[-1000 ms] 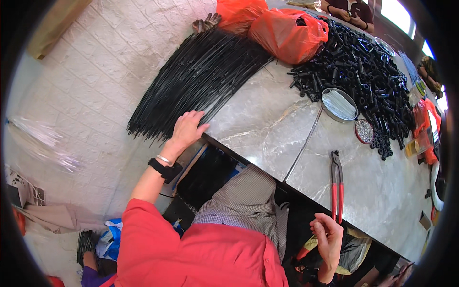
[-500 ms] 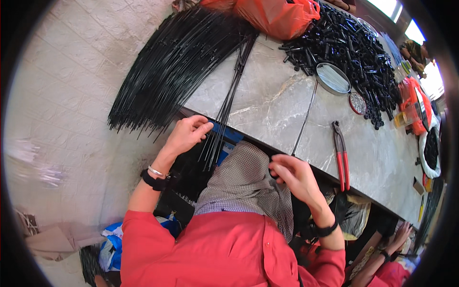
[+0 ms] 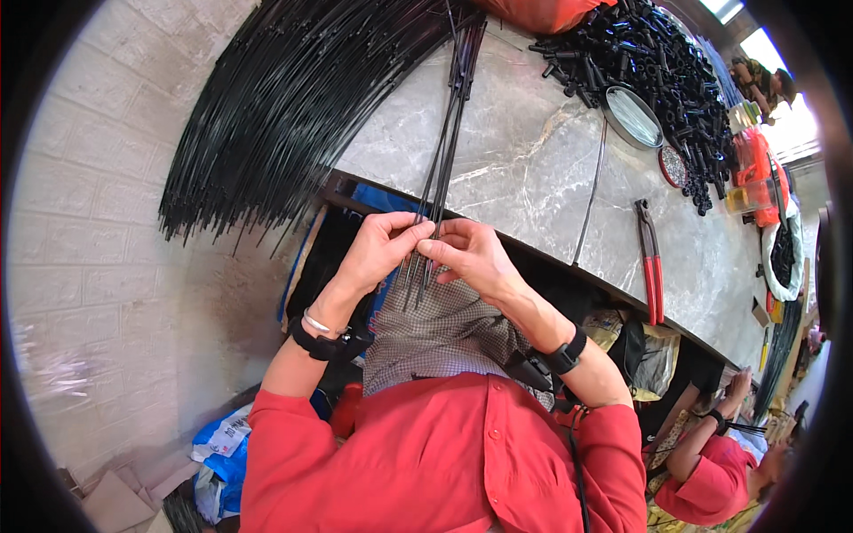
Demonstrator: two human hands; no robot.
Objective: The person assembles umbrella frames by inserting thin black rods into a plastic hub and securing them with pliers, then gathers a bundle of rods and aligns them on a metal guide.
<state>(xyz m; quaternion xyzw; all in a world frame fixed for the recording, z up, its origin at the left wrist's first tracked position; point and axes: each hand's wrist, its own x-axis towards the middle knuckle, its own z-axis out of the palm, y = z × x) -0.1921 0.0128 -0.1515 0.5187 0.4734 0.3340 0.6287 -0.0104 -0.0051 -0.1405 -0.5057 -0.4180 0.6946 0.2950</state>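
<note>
A small group of thin black rods (image 3: 451, 120) hangs over the table's near edge, the lower ends fanned out above my lap. My left hand (image 3: 380, 251) is closed, thumb and fingertips pinching these rods near the edge. Right beside it my right hand (image 3: 473, 258) is closed too, its thumb and forefinger on the same rods; the fingertips of both hands nearly touch. To the left lies a large spread of similar black rods (image 3: 275, 115), with many ends sticking out past the table. A single thin rod (image 3: 593, 195) lies apart on the grey tabletop (image 3: 524, 169).
Red-handled cutters (image 3: 651, 266) lie on the right. Behind are a heap of short black tubular parts (image 3: 662, 80), a round tin of pale sticks (image 3: 633, 117), a small red dish (image 3: 673, 166) and an orange bag (image 3: 546, 12). A co-worker's arm (image 3: 706, 435) is at lower right.
My right hand has moved left from beside my lap to the small group of rods. My left hand has shifted right and now pinches them too. The view has shifted slightly.
</note>
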